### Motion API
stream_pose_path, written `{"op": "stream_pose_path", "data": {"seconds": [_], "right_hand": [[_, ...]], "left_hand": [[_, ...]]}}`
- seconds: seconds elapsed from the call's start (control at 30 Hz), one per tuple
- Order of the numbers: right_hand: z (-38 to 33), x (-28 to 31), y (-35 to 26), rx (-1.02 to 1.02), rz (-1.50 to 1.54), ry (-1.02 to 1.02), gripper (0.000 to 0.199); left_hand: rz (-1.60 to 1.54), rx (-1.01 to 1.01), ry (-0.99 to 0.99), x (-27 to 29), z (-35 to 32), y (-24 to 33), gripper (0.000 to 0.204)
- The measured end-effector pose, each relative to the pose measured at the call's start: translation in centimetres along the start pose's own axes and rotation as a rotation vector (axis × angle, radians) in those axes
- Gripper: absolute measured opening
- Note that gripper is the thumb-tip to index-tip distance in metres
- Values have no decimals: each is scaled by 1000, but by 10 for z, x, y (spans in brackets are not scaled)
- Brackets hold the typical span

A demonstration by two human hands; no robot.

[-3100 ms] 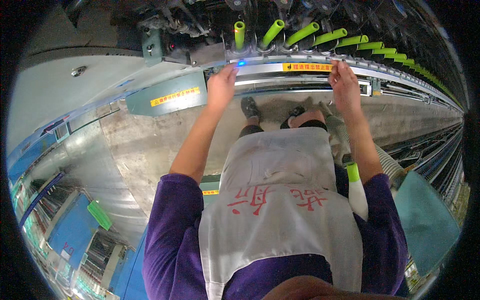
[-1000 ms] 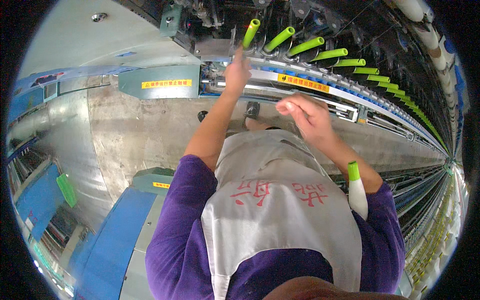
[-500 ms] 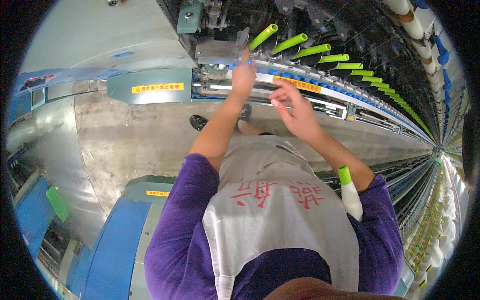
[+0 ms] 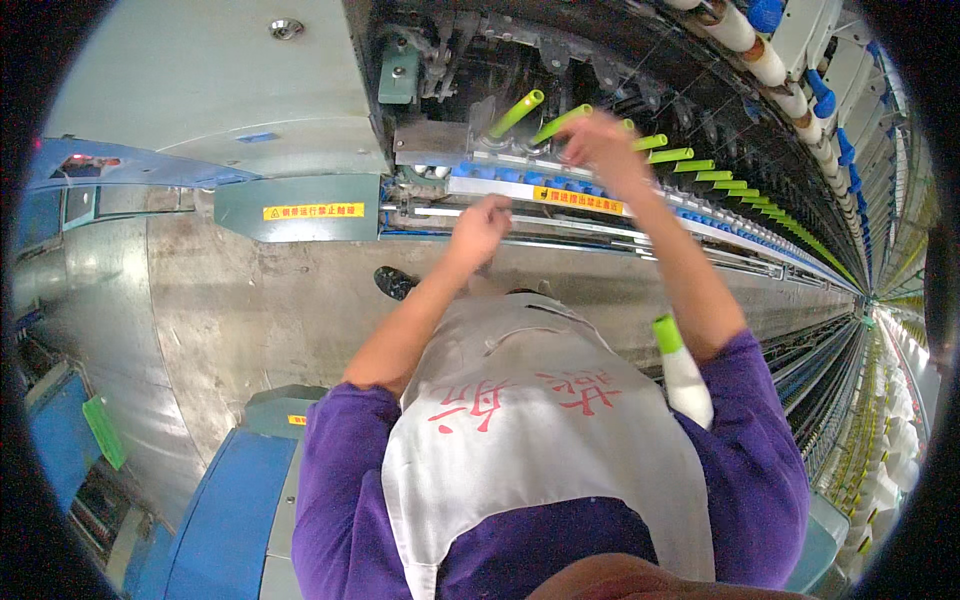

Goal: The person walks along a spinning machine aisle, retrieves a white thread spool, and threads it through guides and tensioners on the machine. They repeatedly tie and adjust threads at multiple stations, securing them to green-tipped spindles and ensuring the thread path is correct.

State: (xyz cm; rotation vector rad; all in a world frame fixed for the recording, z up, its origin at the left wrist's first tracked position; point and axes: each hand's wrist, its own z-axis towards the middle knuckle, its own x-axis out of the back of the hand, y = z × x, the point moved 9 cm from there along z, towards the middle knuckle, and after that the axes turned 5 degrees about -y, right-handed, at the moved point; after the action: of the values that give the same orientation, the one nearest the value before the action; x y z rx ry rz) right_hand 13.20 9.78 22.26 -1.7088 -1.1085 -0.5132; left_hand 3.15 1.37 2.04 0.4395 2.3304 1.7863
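Note:
Bright green tubes [image 4: 518, 115] stand in a long row on the spinning machine [image 4: 415, 140], slanting out and running away to the right. My right hand [image 4: 605, 152] is up at the row, in front of the third or fourth tube; motion smears its fingers, so whether it holds anything is unclear. Lower and to the left, my left hand [image 4: 480, 232] hovers near the white rail [image 4: 500, 187], fingers curled together; anything between them is too small to make out. A yarn bobbin [image 4: 685, 380] with a green top lies against my right upper arm.
A green-grey cover [image 4: 297, 208] with a yellow label juts out at left. Overhead on the right run white rolls [image 4: 765, 62] with blue holders. Another machine with a blue panel [image 4: 225, 510] stands behind me at lower left. Grey floor [image 4: 300, 290] lies between the machines.
My left hand has come back from the first green tube toward me, its pointing finger now curled. My right hand has moved farther in, up to the tubes. The view has shifted slightly.

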Motion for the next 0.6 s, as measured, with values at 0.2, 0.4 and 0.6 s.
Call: {"op": "stream_pose_path", "data": {"seconds": [0.2, 0.4, 0.6], "right_hand": [[-30, 9, -111, 652, -158, -41, 28], [-124, 73, -218, 879, -151, -195, 25], [5, 204, -159, 13, -899, 719, 23]], "left_hand": [[-790, -359, -530, -5, -94, 212, 28], [-847, 28, -756, 30, -144, 247, 29], [-615, -69, -1000, 0, -170, 264, 26]]}}
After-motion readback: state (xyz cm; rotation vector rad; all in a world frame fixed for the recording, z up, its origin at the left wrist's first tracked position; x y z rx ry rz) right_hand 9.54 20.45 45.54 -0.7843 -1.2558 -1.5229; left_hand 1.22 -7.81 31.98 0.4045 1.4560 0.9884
